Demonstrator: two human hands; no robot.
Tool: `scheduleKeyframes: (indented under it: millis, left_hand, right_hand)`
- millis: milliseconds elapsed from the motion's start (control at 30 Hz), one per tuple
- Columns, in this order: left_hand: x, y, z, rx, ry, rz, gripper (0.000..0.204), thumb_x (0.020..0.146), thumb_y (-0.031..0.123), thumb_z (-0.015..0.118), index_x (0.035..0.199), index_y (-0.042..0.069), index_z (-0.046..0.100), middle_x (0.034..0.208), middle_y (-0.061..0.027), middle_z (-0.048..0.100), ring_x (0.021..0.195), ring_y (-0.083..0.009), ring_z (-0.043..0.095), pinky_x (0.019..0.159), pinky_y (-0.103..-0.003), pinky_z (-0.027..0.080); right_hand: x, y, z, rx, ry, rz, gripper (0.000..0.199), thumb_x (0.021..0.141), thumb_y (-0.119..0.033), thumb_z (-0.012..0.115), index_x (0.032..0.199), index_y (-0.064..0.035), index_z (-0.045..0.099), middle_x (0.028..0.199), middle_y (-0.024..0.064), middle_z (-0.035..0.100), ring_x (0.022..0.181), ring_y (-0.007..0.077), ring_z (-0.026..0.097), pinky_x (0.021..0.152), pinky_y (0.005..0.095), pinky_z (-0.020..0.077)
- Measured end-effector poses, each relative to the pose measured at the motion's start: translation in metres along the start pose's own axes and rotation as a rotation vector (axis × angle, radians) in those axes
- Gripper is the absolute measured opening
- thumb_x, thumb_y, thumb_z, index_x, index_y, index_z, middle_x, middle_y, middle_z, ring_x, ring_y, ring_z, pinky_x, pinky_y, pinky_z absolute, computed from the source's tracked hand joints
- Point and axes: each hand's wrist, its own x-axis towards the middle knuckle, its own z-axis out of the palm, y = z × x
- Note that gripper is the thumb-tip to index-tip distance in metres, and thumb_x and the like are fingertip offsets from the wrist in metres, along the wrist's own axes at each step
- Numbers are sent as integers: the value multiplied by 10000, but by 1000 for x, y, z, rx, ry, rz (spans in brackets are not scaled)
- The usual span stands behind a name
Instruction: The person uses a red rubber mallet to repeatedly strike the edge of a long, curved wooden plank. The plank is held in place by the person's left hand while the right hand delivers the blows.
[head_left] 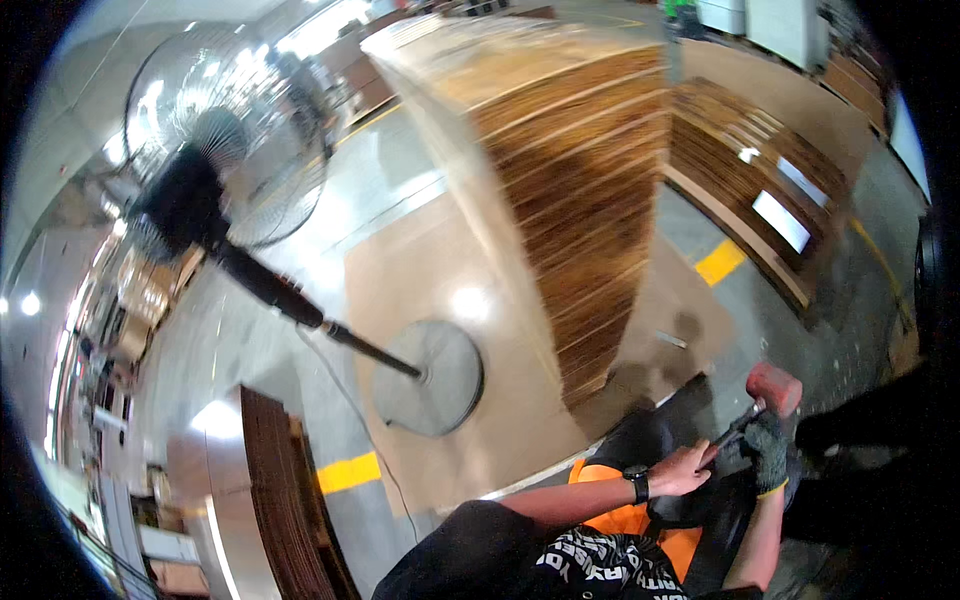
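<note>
The mallet [774, 388] is best held steady: the left hand [684, 472] wraps its handle [734, 430]; whether the gloved right hand [768, 458] also grips, I cannot tell.

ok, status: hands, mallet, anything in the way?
Left hand on the handle end of the red-headed mallet. Gloved right hand nearer its head, grip unclear. Tall board stack ahead, standing fan to its left.

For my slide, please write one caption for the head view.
Bare left hand grips a red-headed mallet, gloved right hand near its head; tall panel stack and pedestal fan beyond.
</note>
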Motion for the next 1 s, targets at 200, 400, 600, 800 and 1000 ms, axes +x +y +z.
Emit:
scheduleKeyframes:
  millis: [200,400,600,800,1000]
  left_hand:
    - [-13,-38,3,-61,36,71,307,786,111,603,997,9,404,779,-248,555,771,-457,551,635,-490,419]
    - [-25,-56,18,113,135,73,372,774,129,580,1093,7,430,831,-255,576,790,-429,564,667,-482,457]
    - [-28,-43,6,181,-60,-183,311,811,209,639,989,-1,495,902,-183,599,816,-324,603,701,-407,470]
    - [68,-75,-15,-435,99,-415,194,855,179,617,804,117,440,561,28,470,374,-80,411,323,-236,317]
    - [201,-140,-40,-299,598,-510,195,790,65,553,617,74,464,482,-12,477,346,-132,455,307,-292,321]
  right_hand:
    - [5,29,-10,-226,-362,-134,221,803,-91,617,1009,-45,556,866,32,572,769,160,547,675,286,464]
    - [11,18,-6,39,-596,245,218,910,-141,521,1109,-55,547,990,50,587,891,161,567,777,305,494]
    - [-22,18,-10,-691,-561,-373,364,832,-321,589,1124,-105,591,1055,171,621,936,352,591,779,430,481]
    - [-14,13,-10,-916,-465,-191,424,765,-349,603,1085,-71,597,1019,207,617,883,401,592,773,454,482]
    - [-22,19,-27,-839,-393,-184,423,762,-376,589,1062,-77,596,906,208,632,815,381,610,727,469,494]
